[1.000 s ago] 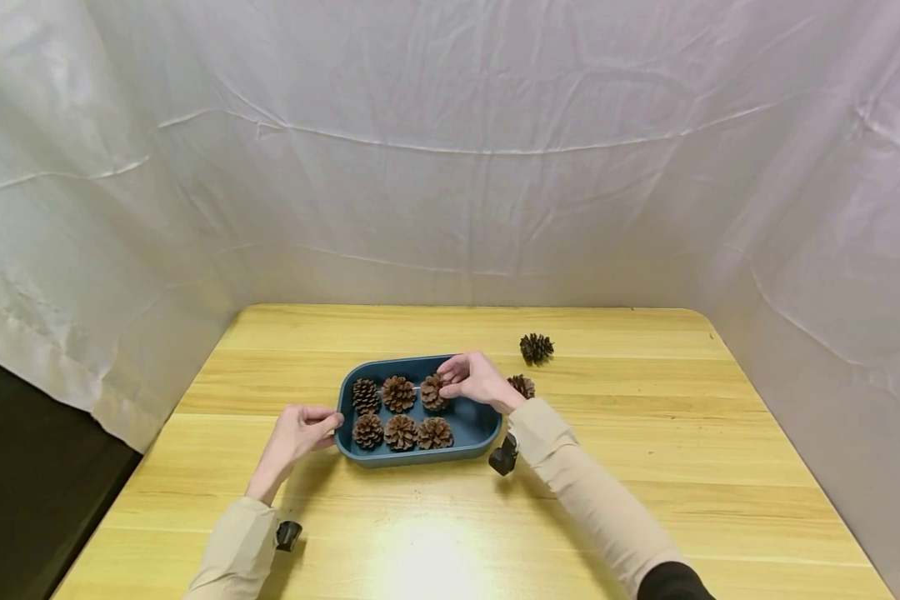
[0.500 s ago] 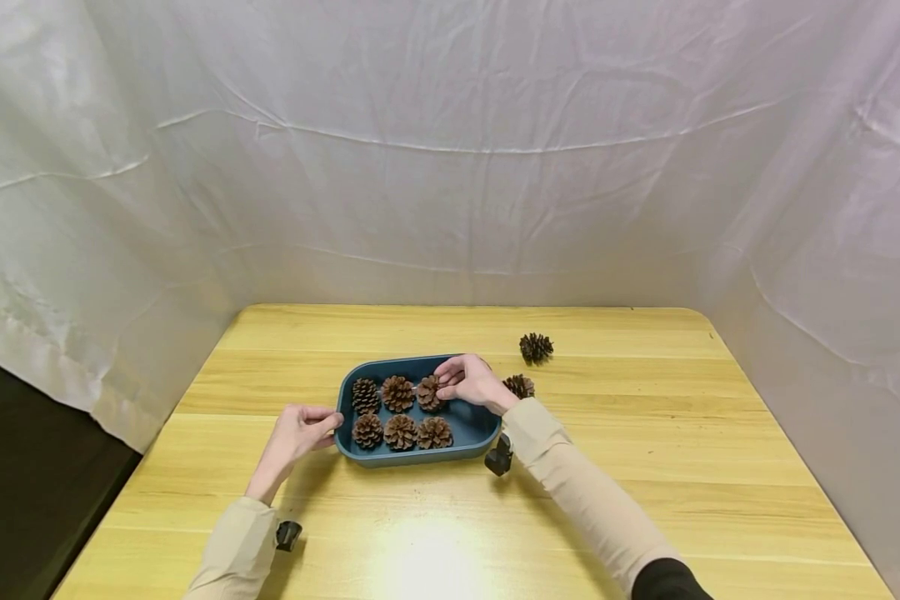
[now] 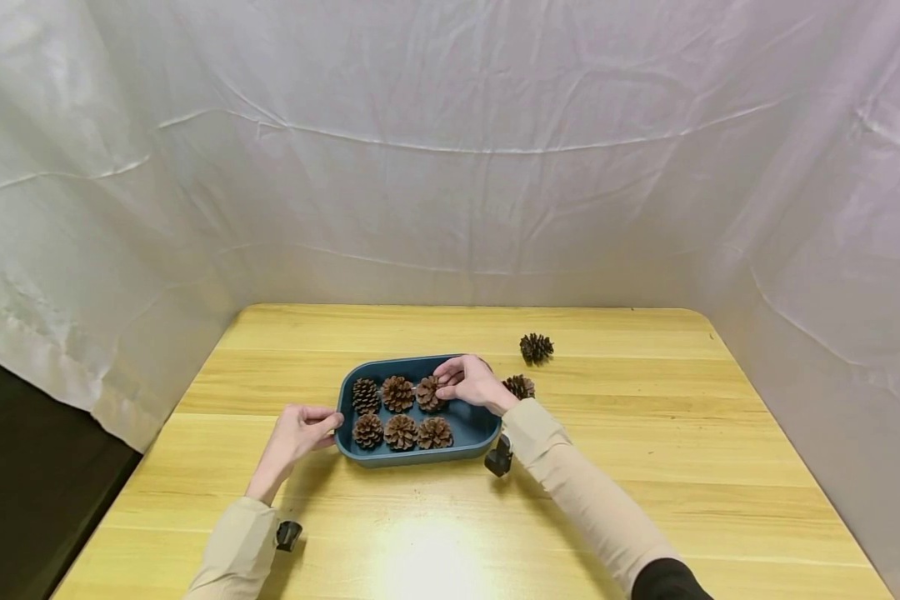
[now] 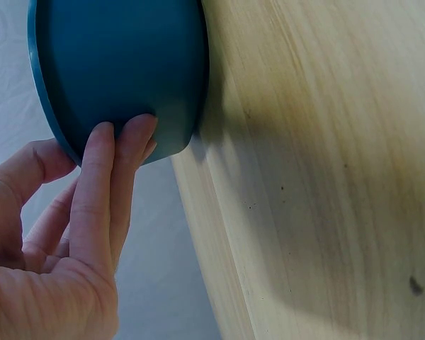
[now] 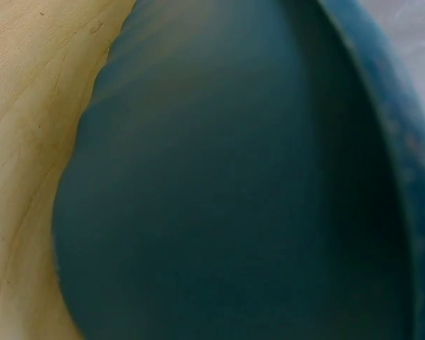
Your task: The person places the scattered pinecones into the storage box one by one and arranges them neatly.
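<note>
A dark blue oval-ended tray holds several brown pine cones in two rows. My left hand pinches its left end, and in the left wrist view the thumb lies at the rim while the fingers press the outer wall. Reaching over the right end, my right hand grips the right-hand pine cone of the back row, low inside the tray; whether that cone touches the tray floor I cannot tell. The right wrist view is filled by the tray's wall, which hides that hand and the cone.
Two more pine cones are on the wooden table: one dark pine cone behind and right of the tray, another pine cone beside my right wrist, partly covered. A pale curtain hangs around the table's back and sides.
My right hand has shifted slightly left with the pine cone, bringing it closer to the middle cone of the back row. The left hand and the tray have stayed put.
</note>
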Motion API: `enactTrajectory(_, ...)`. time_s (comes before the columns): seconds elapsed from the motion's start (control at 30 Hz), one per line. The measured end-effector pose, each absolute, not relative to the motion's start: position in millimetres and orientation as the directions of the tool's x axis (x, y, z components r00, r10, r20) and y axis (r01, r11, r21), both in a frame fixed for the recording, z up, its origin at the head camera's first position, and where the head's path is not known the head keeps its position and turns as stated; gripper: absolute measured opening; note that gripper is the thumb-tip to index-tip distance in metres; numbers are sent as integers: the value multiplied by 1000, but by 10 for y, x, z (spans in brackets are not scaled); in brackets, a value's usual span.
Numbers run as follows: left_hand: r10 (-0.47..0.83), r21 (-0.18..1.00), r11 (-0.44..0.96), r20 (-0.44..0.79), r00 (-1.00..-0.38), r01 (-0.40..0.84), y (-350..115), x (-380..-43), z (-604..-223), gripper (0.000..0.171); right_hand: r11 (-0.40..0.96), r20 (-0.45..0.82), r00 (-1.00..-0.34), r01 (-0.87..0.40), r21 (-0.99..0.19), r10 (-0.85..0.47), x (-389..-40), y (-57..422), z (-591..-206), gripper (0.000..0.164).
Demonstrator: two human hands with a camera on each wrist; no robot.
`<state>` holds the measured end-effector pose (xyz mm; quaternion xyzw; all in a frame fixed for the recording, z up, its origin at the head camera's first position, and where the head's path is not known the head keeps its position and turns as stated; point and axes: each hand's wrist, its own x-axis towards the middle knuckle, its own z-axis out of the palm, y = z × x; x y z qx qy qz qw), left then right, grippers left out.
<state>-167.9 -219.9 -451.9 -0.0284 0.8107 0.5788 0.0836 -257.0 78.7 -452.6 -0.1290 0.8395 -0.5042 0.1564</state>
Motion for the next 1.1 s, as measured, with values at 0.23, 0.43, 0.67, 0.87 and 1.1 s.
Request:
enactTrajectory(0.23,54,937,320,-167,-984,-142,-2199,-1672,-4515,33,467,-124,-921,-68,-882,-369,-2568,782,-4532,30)
enactTrajectory(0.43,57,937,322,-165,-985,-138,-2204,-1670,-4507,33,437,-106,-920,-76,-896,-377,-2583,796,-4531,32)
enactTrajectory(0.67,60,936,324,-164,-985,-136,-2211,-1675,-4503,34,420,-97,-916,-83,-904,-390,-2572,815,-4496,33)
enactTrajectory(0.87,58,936,321,-169,-984,-142,-2208,-1673,-4499,34,415,-90,-917,-87,-906,-389,-2567,823,-4450,35)
enactTrajectory(1.1,59,935,324,-170,-984,-142,-2202,-1679,-4494,34,388,-79,-916,-87,-918,-394,-2562,879,-4437,36)
